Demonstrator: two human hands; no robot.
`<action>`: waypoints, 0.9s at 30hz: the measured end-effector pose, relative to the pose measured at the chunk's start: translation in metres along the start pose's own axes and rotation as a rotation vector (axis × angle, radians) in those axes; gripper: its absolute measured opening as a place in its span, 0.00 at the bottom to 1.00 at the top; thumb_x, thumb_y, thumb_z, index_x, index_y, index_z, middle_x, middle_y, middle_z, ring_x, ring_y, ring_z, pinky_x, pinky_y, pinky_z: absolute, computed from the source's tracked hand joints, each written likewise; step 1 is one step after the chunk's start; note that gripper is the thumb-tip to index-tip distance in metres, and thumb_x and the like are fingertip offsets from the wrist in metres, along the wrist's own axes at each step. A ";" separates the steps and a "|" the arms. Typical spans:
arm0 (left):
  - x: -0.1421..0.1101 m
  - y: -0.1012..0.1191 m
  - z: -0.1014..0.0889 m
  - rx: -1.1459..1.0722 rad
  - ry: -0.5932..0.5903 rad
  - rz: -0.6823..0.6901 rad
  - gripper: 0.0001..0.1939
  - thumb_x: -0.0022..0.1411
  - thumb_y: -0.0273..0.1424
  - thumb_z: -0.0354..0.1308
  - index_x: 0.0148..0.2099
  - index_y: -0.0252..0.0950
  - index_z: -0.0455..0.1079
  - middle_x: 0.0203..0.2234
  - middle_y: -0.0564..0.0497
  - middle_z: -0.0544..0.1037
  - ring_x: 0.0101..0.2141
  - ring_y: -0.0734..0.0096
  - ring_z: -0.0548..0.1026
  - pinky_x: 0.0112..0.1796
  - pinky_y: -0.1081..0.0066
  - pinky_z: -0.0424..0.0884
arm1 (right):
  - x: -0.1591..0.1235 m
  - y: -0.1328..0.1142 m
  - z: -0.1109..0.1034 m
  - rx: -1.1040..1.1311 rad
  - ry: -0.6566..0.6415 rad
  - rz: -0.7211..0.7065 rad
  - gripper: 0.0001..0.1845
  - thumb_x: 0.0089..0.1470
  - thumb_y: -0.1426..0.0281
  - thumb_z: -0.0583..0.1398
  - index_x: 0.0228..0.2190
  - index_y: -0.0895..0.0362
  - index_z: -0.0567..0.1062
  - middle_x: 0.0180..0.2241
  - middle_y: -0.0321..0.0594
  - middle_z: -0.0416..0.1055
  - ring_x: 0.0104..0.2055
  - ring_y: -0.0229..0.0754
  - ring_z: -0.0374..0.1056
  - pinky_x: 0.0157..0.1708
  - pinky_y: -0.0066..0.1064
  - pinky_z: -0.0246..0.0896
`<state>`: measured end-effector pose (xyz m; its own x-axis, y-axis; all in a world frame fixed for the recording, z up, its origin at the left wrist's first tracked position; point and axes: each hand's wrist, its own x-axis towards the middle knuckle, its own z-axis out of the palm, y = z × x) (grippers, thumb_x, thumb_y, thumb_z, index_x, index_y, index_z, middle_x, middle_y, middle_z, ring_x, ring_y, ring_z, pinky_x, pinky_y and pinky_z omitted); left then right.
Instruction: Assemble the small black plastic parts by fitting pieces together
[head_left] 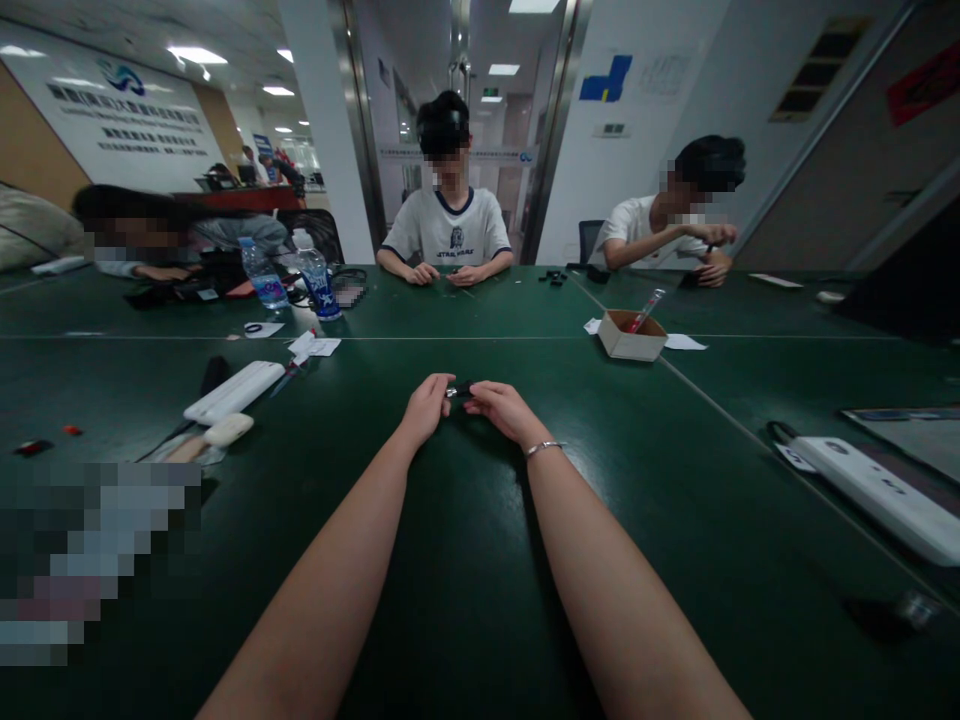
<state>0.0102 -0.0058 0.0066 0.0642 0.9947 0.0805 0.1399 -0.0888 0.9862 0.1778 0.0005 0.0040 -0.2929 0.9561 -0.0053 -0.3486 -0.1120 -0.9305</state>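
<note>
Over the green table (465, 560) both my arms reach forward, and the hands meet around one small object. It is a small black piece with a shiny metal end (464, 388); its exact kind is too small to make out. My left hand (427, 408) has its fingers closed at the silvery end. The black end is pinched by the fingertips of my right hand (502, 405), which has a silver bracelet (544, 448) at the wrist. Fingers hide part of the piece.
A white power strip (234, 392) and papers (315, 346) lie left, with two bottles (318, 285) behind. An open cardboard box (631, 345) stands ahead right. Another power strip (885, 490) lies at the right. Across the table sit several people, one directly opposite (450, 225).
</note>
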 end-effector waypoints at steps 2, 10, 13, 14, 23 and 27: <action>-0.001 0.003 0.000 0.011 0.002 -0.006 0.17 0.65 0.36 0.47 0.51 0.34 0.69 0.18 0.57 0.66 0.19 0.76 0.62 0.22 0.75 0.58 | 0.000 0.000 0.000 0.003 -0.004 0.002 0.14 0.38 0.65 0.73 0.26 0.59 0.78 0.26 0.38 0.74 0.29 0.37 0.72 0.32 0.28 0.70; 0.001 -0.001 0.002 0.000 0.032 0.027 0.15 0.65 0.34 0.48 0.50 0.35 0.69 0.22 0.54 0.68 0.23 0.76 0.65 0.22 0.77 0.59 | 0.002 0.002 -0.002 -0.001 -0.013 0.010 0.14 0.39 0.66 0.73 0.27 0.59 0.77 0.27 0.37 0.74 0.29 0.36 0.71 0.32 0.28 0.70; 0.001 -0.003 0.003 0.004 0.043 0.059 0.15 0.62 0.32 0.53 0.50 0.36 0.69 0.26 0.53 0.71 0.25 0.75 0.68 0.24 0.77 0.61 | 0.003 0.003 -0.003 -0.004 -0.019 0.012 0.14 0.40 0.66 0.73 0.28 0.59 0.77 0.29 0.38 0.74 0.29 0.36 0.71 0.33 0.28 0.70; 0.001 -0.003 0.003 -0.002 0.037 0.049 0.15 0.62 0.33 0.52 0.50 0.36 0.69 0.25 0.53 0.70 0.24 0.75 0.67 0.23 0.76 0.61 | 0.003 0.003 -0.003 -0.006 -0.024 0.012 0.14 0.40 0.66 0.73 0.28 0.59 0.77 0.29 0.38 0.74 0.30 0.36 0.71 0.33 0.28 0.70; 0.000 -0.003 0.001 0.056 0.021 0.073 0.15 0.63 0.31 0.52 0.52 0.37 0.69 0.30 0.51 0.71 0.29 0.74 0.68 0.26 0.76 0.63 | 0.001 0.001 -0.001 0.008 -0.028 0.018 0.12 0.42 0.68 0.72 0.27 0.59 0.77 0.27 0.37 0.73 0.29 0.36 0.71 0.32 0.27 0.70; 0.002 -0.008 0.001 0.058 0.011 0.054 0.16 0.67 0.35 0.45 0.51 0.37 0.69 0.24 0.54 0.67 0.25 0.74 0.65 0.25 0.76 0.61 | 0.001 0.000 -0.001 -0.001 -0.032 0.025 0.12 0.42 0.68 0.72 0.28 0.60 0.77 0.27 0.37 0.73 0.29 0.36 0.72 0.33 0.27 0.70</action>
<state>0.0099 -0.0029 -0.0011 0.0626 0.9888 0.1356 0.1940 -0.1454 0.9702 0.1781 0.0017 0.0033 -0.3298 0.9439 -0.0170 -0.3401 -0.1356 -0.9306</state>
